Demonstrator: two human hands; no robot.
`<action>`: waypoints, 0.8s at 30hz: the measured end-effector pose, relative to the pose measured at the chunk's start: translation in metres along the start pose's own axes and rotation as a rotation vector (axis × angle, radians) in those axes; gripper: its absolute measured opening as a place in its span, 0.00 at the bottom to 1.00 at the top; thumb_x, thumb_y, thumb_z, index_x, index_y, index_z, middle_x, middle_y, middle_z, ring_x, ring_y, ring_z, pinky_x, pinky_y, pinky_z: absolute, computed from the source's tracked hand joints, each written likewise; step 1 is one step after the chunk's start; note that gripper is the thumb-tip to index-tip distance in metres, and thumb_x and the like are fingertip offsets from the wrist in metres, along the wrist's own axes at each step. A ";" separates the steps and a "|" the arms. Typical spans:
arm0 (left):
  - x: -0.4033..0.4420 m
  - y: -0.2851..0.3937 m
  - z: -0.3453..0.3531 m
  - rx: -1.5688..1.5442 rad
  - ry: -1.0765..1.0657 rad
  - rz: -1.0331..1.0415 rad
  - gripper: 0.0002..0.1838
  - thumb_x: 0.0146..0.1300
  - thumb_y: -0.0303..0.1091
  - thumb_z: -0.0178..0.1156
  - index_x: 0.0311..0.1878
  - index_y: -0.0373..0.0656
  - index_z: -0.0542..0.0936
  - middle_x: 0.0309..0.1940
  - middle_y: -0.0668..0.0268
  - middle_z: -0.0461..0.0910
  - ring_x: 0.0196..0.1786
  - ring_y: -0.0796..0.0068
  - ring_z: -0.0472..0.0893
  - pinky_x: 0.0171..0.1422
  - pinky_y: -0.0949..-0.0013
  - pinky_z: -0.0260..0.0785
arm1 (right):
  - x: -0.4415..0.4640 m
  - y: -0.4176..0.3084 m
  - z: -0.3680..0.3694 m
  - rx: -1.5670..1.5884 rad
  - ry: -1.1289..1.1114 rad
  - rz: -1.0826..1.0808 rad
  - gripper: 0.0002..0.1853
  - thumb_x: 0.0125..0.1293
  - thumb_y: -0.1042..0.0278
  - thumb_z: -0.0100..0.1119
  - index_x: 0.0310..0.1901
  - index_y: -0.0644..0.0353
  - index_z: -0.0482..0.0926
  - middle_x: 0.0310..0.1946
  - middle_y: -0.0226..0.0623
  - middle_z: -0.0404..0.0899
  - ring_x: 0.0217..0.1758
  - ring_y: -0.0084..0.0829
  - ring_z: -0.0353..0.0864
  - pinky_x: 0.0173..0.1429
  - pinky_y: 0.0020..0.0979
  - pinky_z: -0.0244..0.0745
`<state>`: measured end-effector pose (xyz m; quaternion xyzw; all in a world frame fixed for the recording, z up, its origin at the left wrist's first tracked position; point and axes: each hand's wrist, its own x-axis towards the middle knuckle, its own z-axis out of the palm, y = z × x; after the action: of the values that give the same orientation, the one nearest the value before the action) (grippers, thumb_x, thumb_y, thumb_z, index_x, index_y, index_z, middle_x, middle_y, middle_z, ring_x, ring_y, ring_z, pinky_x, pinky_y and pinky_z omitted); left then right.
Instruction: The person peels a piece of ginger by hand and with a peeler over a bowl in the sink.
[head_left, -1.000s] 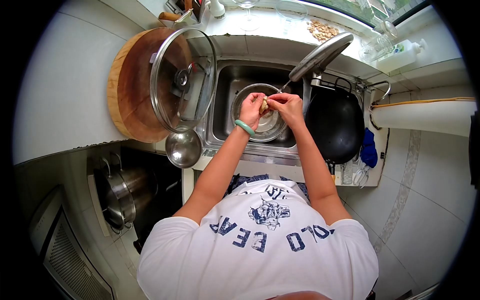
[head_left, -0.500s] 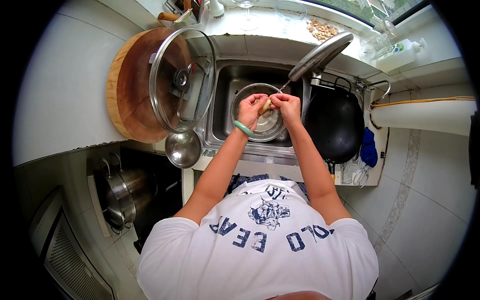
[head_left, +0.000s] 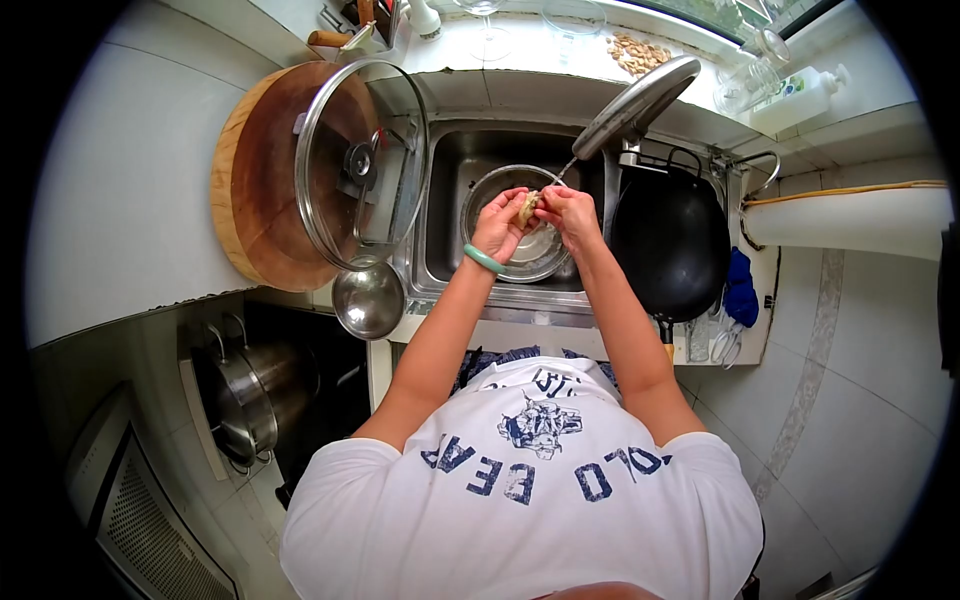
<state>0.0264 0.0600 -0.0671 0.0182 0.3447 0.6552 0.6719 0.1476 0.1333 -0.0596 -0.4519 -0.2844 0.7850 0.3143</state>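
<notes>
Over a round metal basin [head_left: 540, 277] in the sink [head_left: 440, 210], both hands meet around a small, pale yellowish piece [head_left: 528, 209]; its exact kind is too small to make out. My left hand [head_left: 499, 224], with a green bangle at the wrist, holds the piece in curled fingers. The fingers of my right hand [head_left: 574, 216] are bent and pinch at the piece's right side. Just above the hands is the faucet [head_left: 640, 108], and a thin stream of water seems to fall from its tip.
A black wok [head_left: 668, 240] stands right of the sink. To the left, a glass lid [head_left: 318, 215] leans before a round wooden board [head_left: 235, 190], with a shiny metal bowl [head_left: 368, 303] below. Glasses, a soap bottle [head_left: 800, 100] and brown pieces [head_left: 638, 54] line the sill.
The left hand has turned so its palm faces up more, showing more of the pale piece. The right fingers have curled in and shifted slightly over its right side.
</notes>
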 end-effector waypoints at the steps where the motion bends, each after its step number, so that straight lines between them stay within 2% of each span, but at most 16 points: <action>1: 0.000 0.001 0.000 0.000 0.000 0.000 0.08 0.64 0.30 0.52 0.45 0.40 0.71 0.38 0.62 0.76 0.38 0.71 0.77 0.42 0.69 0.73 | 0.000 0.000 -0.001 -0.002 -0.027 0.002 0.06 0.60 0.76 0.55 0.35 0.70 0.78 0.29 0.39 0.79 0.26 0.23 0.78 0.32 0.20 0.77; 2: 0.000 0.001 0.000 0.010 0.002 -0.007 0.08 0.64 0.30 0.52 0.45 0.40 0.71 0.38 0.62 0.76 0.37 0.71 0.77 0.42 0.69 0.73 | 0.000 0.000 -0.001 -0.002 -0.028 0.002 0.06 0.60 0.76 0.55 0.35 0.70 0.78 0.29 0.39 0.79 0.26 0.23 0.78 0.32 0.20 0.77; 4: 0.000 0.002 0.000 0.019 0.005 -0.015 0.08 0.65 0.30 0.51 0.45 0.40 0.71 0.38 0.61 0.76 0.37 0.71 0.77 0.41 0.69 0.73 | -0.005 -0.005 0.002 -0.176 -0.056 -0.192 0.07 0.60 0.74 0.55 0.35 0.70 0.79 0.31 0.39 0.80 0.27 0.22 0.79 0.32 0.19 0.77; 8: 0.003 0.003 -0.003 0.068 -0.011 -0.004 0.08 0.65 0.31 0.51 0.45 0.41 0.71 0.37 0.62 0.76 0.36 0.72 0.78 0.40 0.69 0.73 | -0.008 -0.012 0.001 -0.272 -0.129 -0.234 0.08 0.59 0.73 0.57 0.36 0.69 0.80 0.29 0.38 0.81 0.27 0.21 0.79 0.31 0.19 0.77; 10: 0.003 0.004 -0.001 0.078 -0.009 -0.001 0.08 0.65 0.32 0.52 0.44 0.41 0.71 0.36 0.63 0.77 0.36 0.73 0.78 0.39 0.70 0.73 | -0.010 -0.019 0.002 -0.565 -0.172 -0.356 0.07 0.58 0.74 0.58 0.36 0.67 0.81 0.26 0.37 0.81 0.24 0.20 0.79 0.31 0.19 0.76; 12: 0.002 0.006 0.002 0.211 0.077 0.016 0.08 0.64 0.34 0.53 0.43 0.42 0.72 0.34 0.66 0.77 0.34 0.76 0.77 0.37 0.73 0.71 | -0.015 -0.030 0.005 -0.647 -0.207 -0.359 0.07 0.57 0.74 0.58 0.35 0.68 0.81 0.24 0.36 0.81 0.23 0.20 0.79 0.30 0.19 0.75; 16: 0.001 0.013 0.007 0.285 0.052 0.016 0.08 0.61 0.33 0.57 0.42 0.43 0.73 0.32 0.68 0.77 0.33 0.79 0.77 0.36 0.76 0.69 | -0.021 -0.042 0.009 -0.830 -0.242 -0.438 0.07 0.54 0.74 0.59 0.33 0.69 0.80 0.22 0.37 0.80 0.22 0.20 0.79 0.27 0.20 0.74; 18: 0.000 0.017 0.012 0.335 0.042 0.012 0.10 0.56 0.29 0.62 0.40 0.42 0.74 0.31 0.68 0.78 0.31 0.80 0.77 0.33 0.77 0.69 | -0.017 -0.040 0.009 -0.824 -0.254 -0.442 0.07 0.55 0.74 0.59 0.33 0.69 0.80 0.21 0.36 0.80 0.22 0.19 0.78 0.27 0.20 0.73; 24: 0.003 0.015 0.011 0.291 0.066 0.008 0.10 0.54 0.27 0.64 0.39 0.42 0.76 0.31 0.68 0.79 0.32 0.80 0.78 0.34 0.76 0.70 | -0.011 -0.032 0.005 -0.759 -0.252 -0.434 0.06 0.54 0.75 0.58 0.32 0.69 0.79 0.19 0.33 0.77 0.19 0.18 0.75 0.23 0.20 0.70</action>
<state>0.0188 0.0691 -0.0532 0.0955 0.4580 0.6013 0.6477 0.1550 0.1447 -0.0282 -0.3661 -0.6761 0.5900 0.2465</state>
